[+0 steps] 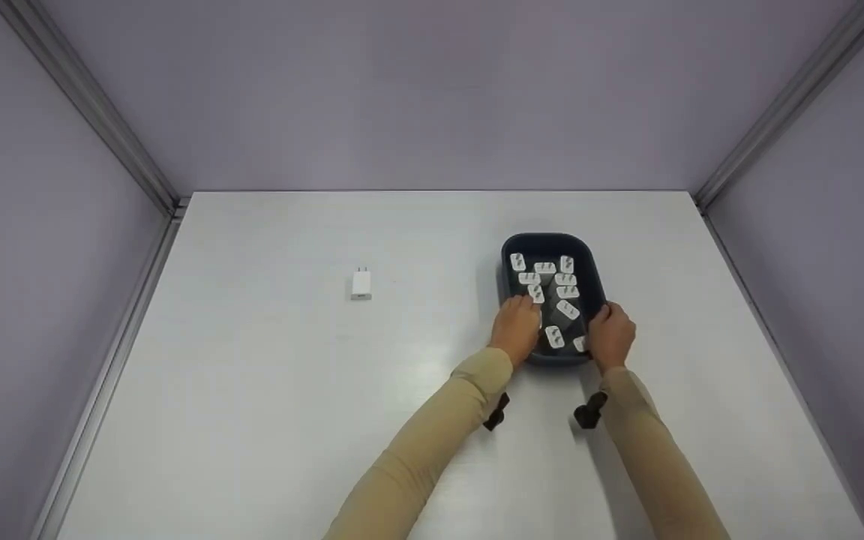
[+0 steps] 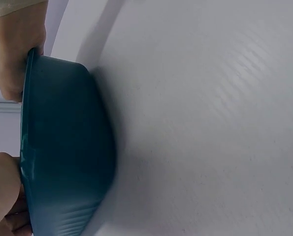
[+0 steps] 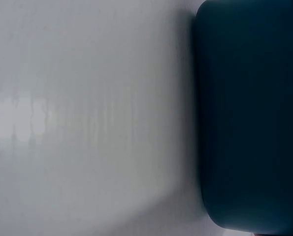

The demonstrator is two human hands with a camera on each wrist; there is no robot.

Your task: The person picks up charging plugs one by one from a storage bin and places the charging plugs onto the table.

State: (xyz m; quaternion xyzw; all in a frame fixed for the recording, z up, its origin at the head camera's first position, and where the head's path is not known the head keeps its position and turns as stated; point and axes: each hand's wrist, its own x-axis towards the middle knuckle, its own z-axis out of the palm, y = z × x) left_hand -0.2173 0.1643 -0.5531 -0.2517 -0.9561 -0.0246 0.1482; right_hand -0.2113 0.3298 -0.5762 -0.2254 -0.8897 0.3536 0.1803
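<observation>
A dark teal plastic basin [image 1: 598, 277] stands on the right half of the table, holding several white plug chargers [image 1: 568, 310], most with prongs upward. My right hand [image 1: 612, 334] grips the basin's right rim near its front corner. Over the left rim reaches my left hand [image 1: 516, 327], its fingertips beside a charger [image 1: 535, 293]; whether they pinch anything is hidden. The left wrist view has the basin's outer wall [image 2: 67, 137], with fingers of the left hand [image 2: 3, 196] bent at the rim. One more charger [image 1: 361, 285] lies alone left of centre, prongs pointing away.
The white table [image 1: 267, 390] is bounded by pale panels at the back [image 1: 432, 97] and both sides. Grey metal rails run along the corners. Dark wrist-camera mounts [image 1: 589, 411] hang beneath the forearms.
</observation>
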